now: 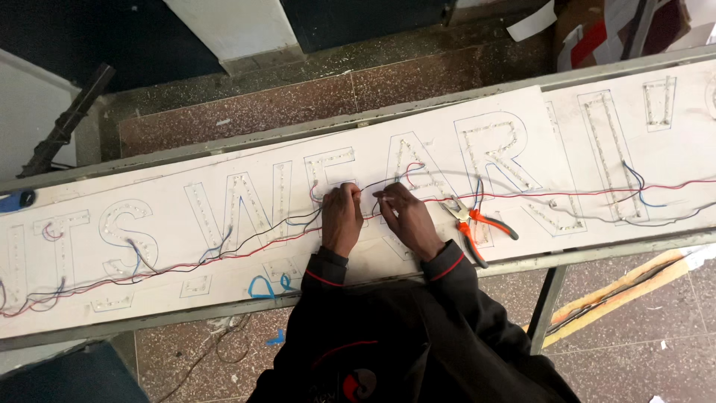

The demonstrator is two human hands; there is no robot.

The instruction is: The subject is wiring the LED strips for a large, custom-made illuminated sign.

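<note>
A long white sign panel (171, 186) with outlined letters studded with small lights lies across a metal frame. Red, black and blue wires (246, 242) run along it. My left hand (341, 216) and my right hand (400, 216) rest close together at the panel's middle, both pinching a thin wire between their fingertips near one letter. Orange-handled pliers (471, 224) lie on the panel just right of my right hand. My dark sleeves have red trim at the cuffs.
The metal frame's front rail (597, 254) has a leg dropping to the speckled floor. A yellowish strip (619, 291) lies on the floor at right. A blue object (15, 200) sits at the panel's far left end. Cardboard and paper lie at the top right.
</note>
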